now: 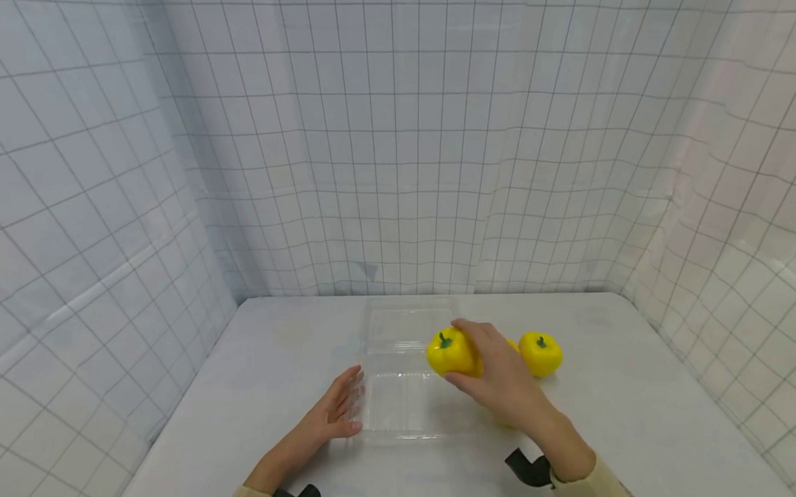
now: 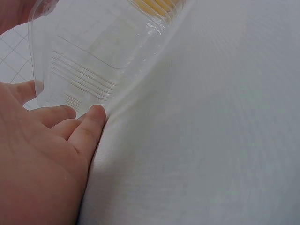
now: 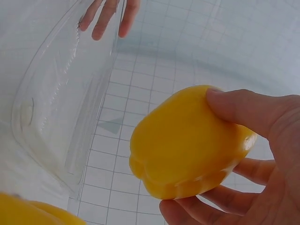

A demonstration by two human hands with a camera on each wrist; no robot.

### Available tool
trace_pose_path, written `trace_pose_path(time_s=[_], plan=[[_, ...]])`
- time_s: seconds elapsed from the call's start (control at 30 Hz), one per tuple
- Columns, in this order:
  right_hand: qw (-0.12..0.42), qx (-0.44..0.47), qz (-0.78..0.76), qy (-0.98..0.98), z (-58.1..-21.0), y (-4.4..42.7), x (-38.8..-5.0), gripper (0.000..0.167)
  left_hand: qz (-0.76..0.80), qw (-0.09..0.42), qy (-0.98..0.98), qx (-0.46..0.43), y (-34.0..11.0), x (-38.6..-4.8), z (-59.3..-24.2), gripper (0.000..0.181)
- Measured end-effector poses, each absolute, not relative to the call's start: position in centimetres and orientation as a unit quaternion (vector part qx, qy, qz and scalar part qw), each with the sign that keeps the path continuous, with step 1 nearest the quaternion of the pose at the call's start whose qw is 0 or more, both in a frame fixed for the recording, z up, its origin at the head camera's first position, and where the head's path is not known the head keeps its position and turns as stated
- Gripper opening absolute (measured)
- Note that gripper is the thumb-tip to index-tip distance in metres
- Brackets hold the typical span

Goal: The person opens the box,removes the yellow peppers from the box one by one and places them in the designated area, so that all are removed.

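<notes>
My right hand (image 1: 499, 365) grips a yellow bell pepper (image 1: 456, 351) with a green stem, thumb on one side and fingers on the other. It is held up over the right part of a clear plastic container (image 1: 399, 406). In the right wrist view the same pepper (image 3: 187, 145) shows its lobed end. My left hand (image 1: 333, 411) is at the container's left side, fingers loosely extended. In the left wrist view its fingertips lie against or very close to the clear wall (image 2: 84, 70); exact contact is hard to tell.
Another yellow pepper (image 1: 540, 354) stands on the white table (image 1: 629, 403), right of my right hand. More yellow shows partly hidden behind that hand. The container's clear lid part (image 1: 402, 325) lies toward the back. Grid-patterned sheets (image 1: 401, 146) enclose the table's back and sides.
</notes>
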State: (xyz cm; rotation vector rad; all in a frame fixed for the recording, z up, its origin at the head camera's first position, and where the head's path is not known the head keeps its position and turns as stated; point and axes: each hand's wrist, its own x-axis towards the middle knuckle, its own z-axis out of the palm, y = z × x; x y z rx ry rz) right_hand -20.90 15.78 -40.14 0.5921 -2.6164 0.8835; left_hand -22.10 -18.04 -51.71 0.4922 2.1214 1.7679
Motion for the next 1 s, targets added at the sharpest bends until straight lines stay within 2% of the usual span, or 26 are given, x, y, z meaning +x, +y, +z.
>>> trace_pose_path(time_s=[0.2, 1.0], plan=[[0.158, 0.203, 0.317, -0.913, -39.8, 16.7, -20.6, 0.078, 0.622, 0.170, 0.744, 0.174, -18.1, -22.2, -51.8, 0.092], [0.183, 0.174, 0.344, -0.904, -39.9, 21.2, -20.1, 0.078, 0.628, 0.164, 0.740, 0.178, -18.1, -22.3, -51.9, 0.093]])
